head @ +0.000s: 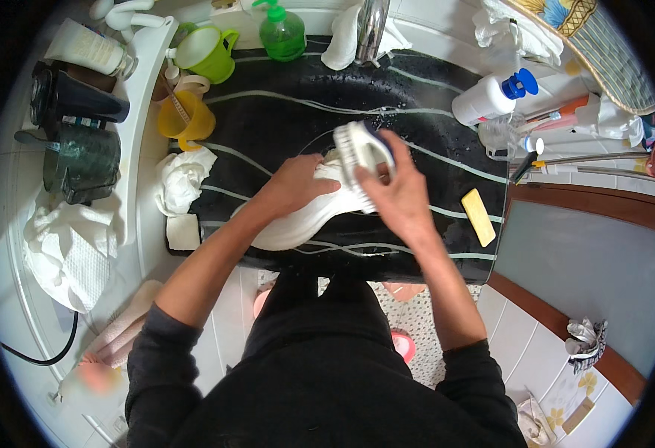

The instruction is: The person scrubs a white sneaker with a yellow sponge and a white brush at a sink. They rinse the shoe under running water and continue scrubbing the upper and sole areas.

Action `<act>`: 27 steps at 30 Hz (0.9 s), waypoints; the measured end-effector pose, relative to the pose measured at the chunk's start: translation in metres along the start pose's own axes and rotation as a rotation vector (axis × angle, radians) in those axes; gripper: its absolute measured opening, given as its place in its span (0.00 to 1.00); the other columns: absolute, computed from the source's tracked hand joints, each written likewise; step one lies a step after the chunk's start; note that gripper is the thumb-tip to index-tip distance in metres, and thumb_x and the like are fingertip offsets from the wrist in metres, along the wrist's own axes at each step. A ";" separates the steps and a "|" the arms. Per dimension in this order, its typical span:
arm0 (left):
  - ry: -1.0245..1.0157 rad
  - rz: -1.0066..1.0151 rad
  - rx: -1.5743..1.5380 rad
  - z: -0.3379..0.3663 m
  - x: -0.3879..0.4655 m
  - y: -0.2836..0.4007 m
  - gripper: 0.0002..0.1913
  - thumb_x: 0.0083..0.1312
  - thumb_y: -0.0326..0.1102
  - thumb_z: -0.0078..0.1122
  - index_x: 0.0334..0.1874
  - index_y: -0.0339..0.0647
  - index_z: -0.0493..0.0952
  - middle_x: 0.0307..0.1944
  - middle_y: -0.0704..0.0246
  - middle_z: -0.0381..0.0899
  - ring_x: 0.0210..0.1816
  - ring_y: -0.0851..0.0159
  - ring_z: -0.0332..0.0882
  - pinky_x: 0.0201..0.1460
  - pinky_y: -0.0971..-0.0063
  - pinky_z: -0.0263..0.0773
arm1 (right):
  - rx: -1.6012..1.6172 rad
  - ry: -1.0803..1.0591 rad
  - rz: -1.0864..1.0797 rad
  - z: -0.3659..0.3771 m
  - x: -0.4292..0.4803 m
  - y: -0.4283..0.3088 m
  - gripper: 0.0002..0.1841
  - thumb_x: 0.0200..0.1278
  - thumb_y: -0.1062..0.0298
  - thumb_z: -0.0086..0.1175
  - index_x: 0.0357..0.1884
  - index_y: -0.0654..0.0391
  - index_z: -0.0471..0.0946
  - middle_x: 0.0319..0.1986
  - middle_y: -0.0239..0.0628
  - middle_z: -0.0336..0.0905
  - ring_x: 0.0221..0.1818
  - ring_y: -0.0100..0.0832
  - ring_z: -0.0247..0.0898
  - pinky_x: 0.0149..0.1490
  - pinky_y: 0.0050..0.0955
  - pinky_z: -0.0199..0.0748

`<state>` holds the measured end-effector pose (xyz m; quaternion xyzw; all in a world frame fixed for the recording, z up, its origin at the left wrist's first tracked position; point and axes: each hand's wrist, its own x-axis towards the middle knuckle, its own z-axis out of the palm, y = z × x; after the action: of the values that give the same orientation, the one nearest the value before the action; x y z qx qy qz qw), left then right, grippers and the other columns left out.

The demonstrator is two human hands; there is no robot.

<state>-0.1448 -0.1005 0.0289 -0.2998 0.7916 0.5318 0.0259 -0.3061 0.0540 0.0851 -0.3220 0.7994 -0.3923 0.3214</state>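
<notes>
My right hand (400, 190) grips a scrub brush (355, 140) with a white and dark blue handle; its bristles are against a white cloth item (299, 221), perhaps a shoe or sock, which looks wet. My left hand (302, 182) presses on the same item, thumb on top. The item lies on a black washbasin counter (327, 120) with wavy pale lines. Right of my right hand rests a yellow bar of soap (478, 217). Part of the white item is hidden under my hands and the brush.
A chrome faucet (372, 33) stands at the back, beside a green soap pump bottle (282, 36). Yellow (184, 120) and green (207, 55) mugs and crumpled tissue (184, 182) line the left. A white bottle with a blue cap (484, 99) leans at the back right.
</notes>
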 end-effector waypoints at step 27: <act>-0.035 -0.227 -0.567 0.037 0.017 -0.028 0.12 0.68 0.29 0.66 0.51 0.35 0.89 0.38 0.71 0.89 0.38 0.76 0.82 0.42 0.78 0.74 | -0.335 -0.015 -0.131 0.015 0.017 0.024 0.40 0.64 0.52 0.69 0.77 0.53 0.68 0.43 0.66 0.86 0.43 0.66 0.85 0.51 0.55 0.84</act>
<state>-0.1552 -0.0836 -0.0168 -0.3724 0.5726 0.7303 0.0144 -0.3109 0.0462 0.0529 -0.4252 0.8286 -0.2714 0.2429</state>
